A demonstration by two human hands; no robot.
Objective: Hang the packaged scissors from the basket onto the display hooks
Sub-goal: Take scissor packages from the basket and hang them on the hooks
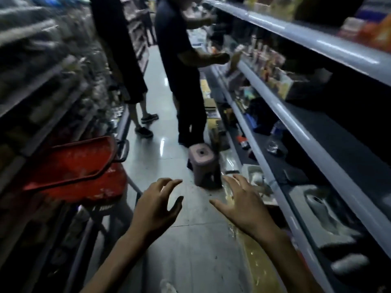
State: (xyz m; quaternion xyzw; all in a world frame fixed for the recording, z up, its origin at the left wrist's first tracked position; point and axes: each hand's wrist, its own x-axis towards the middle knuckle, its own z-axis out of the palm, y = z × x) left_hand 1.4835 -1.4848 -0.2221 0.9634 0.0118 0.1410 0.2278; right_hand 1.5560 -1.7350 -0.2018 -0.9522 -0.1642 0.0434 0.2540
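Observation:
A red shopping basket (84, 172) stands on a stool at the left of the aisle, with a second red basket tilted on top of it. Its contents are too blurred to make out, and no packaged scissors can be told apart. My left hand (156, 206) hovers over the floor to the right of the basket, fingers spread and loosely bent, holding nothing. My right hand (243, 201) is beside it, palm down with fingers spread, also empty. The racks on the left (53, 70) are blurred, so any display hooks there cannot be made out.
A small pink plastic stool (204, 163) stands on the tiled floor just ahead. Two people (182, 70) stand further up the aisle. Long grey shelves (296, 127) with mixed goods line the right side. Packages lie on the floor along the shelf base.

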